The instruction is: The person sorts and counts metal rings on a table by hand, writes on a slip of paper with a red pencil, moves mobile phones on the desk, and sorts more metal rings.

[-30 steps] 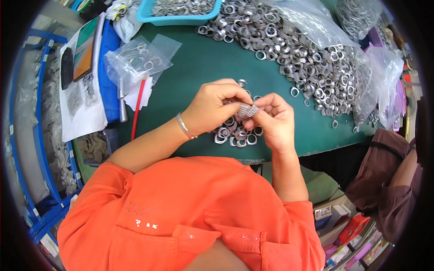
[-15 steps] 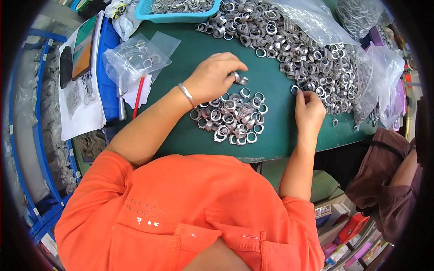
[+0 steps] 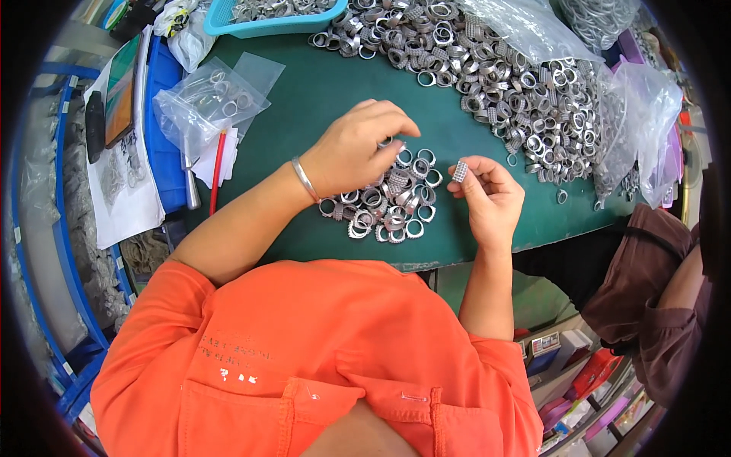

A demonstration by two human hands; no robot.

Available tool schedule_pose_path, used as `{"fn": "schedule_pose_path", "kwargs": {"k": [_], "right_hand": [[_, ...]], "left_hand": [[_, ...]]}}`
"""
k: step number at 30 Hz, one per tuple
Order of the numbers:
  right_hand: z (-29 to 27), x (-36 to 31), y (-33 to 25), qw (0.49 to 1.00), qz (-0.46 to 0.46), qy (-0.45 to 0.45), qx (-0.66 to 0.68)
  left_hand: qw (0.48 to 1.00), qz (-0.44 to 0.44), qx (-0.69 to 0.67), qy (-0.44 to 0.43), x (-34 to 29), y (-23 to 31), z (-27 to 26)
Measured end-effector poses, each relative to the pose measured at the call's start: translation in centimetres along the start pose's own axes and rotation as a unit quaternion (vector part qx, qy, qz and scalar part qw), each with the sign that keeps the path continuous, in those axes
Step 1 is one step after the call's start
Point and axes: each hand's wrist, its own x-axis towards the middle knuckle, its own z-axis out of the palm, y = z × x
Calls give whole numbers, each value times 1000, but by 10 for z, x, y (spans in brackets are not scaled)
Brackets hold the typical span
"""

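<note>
Between the thumb and fingers of my right hand (image 3: 491,199) is a silver-grey ring (image 3: 460,170), its studded band turned up. My left hand (image 3: 359,146) curls over the far left edge of a small pile of rings (image 3: 396,199). A bit of silver ring (image 3: 385,142) shows in the curl of its fingers; the rest is hidden. Beyond my right hand spreads a large heap of similar rings (image 3: 495,91), some plain-edged, some with patterned bands.
A blue basket (image 3: 274,27) of metal pieces stands at the back. Clear bags (image 3: 525,30) lie over the heap. At left are a bag of rings (image 3: 209,99), a red pencil (image 3: 218,171) and a blue tray (image 3: 164,129). Another person's sleeve (image 3: 647,305) is at right.
My right hand has come from the heap's edge toward the small pile with a ring. My left hand has lowered slightly toward the pile. The view has shifted a little.
</note>
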Motion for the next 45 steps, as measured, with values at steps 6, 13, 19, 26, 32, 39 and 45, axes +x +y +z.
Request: {"fn": "schedule_pose_path", "kwargs": {"k": [6, 13, 19, 26, 32, 39, 45], "right_hand": [[4, -4, -3, 992, -24, -70, 105], [6, 12, 1, 934, -209, 24, -290], [-12, 58, 9, 807, -273, 195, -485], [-18, 58, 14, 789, -302, 219, -487], [-18, 43, 22, 846, -283, 197, -406], [3, 9, 22, 990, -108, 91, -17], [8, -2, 14, 991, -110, 64, 44]], "left_hand": [[995, 45, -85, 1, 3, 28, 14], [984, -56, -146, 80, -9, 28, 15], [979, -87, -151, 108, -9, 31, 11], [972, -106, -175, 112, -13, 28, 11], [974, -94, -170, 113, -13, 26, 12], [994, -59, 26, 86, -18, 12, 2], [996, -83, 42, 1, -21, 8, -4]]}}
